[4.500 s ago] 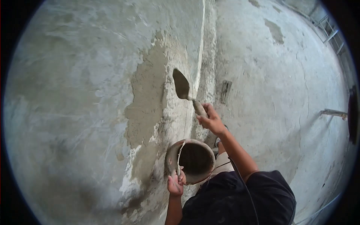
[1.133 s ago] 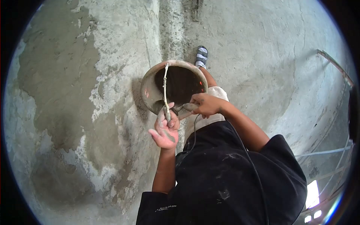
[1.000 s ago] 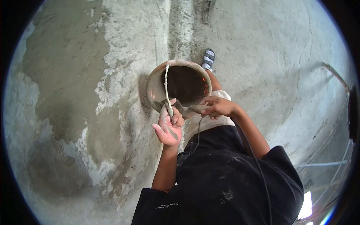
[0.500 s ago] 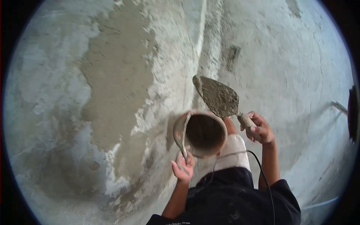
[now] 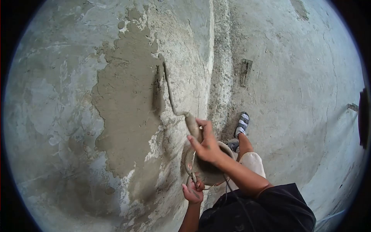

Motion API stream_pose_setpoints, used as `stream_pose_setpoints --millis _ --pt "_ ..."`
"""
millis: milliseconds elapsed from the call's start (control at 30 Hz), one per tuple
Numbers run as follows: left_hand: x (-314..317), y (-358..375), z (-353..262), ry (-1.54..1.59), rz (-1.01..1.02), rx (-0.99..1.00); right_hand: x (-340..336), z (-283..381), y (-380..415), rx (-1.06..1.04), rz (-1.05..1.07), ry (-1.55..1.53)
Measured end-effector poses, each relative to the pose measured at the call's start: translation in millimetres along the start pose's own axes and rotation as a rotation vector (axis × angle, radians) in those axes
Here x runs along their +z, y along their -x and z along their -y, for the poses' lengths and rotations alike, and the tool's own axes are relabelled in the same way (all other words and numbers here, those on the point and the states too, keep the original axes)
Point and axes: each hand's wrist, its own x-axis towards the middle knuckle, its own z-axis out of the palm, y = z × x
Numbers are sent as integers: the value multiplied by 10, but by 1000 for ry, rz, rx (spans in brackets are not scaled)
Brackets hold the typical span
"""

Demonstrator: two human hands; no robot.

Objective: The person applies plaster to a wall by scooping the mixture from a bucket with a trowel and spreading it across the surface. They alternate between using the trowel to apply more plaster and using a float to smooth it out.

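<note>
My right hand (image 5: pixel 206 143) is closed around the handle of a trowel (image 5: pixel 169 87), which shows edge-on against the wall beside the wet mortar patch (image 5: pixel 125 96). Whether mortar lies on the blade cannot be seen from this side. Low in the view, my left hand (image 5: pixel 193 190) has its fingers hooked round the handle of a bucket (image 5: pixel 210 174). My right forearm crosses above the bucket and hides part of its rim and inside.
Rough, unevenly coated wall (image 5: pixel 181 42) rises on the left. A flat tool-like object (image 5: pixel 245 72) lies on the floor (image 5: pixel 293 89). My sandalled foot (image 5: pixel 242 123) stands beyond the bucket. Another small object (image 5: pixel 352 107) is at the far right.
My right hand has swung left across the bucket, bringing the trowel to the wall and turning its blade edge-on. The bucket and my left hand appear slightly lower. My foot has come into view.
</note>
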Motion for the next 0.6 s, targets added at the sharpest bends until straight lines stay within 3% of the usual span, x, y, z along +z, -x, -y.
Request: stream_pose_setpoints --millis 167,367,433,533,600 --pt "-59 -31 -73 14 -22 -3 476 -29 -17 24 47 103" --pt "2 -71 -130 51 -66 48 681 -149 433 -136 51 223" --pt "36 -94 -139 161 -188 33 588 -176 543 -18 62 159" --pt "-85 -126 -108 92 -47 45 525 -98 414 2 16 190" --pt "-56 -129 -132 80 -62 22 517 -6 154 -8 -17 251"
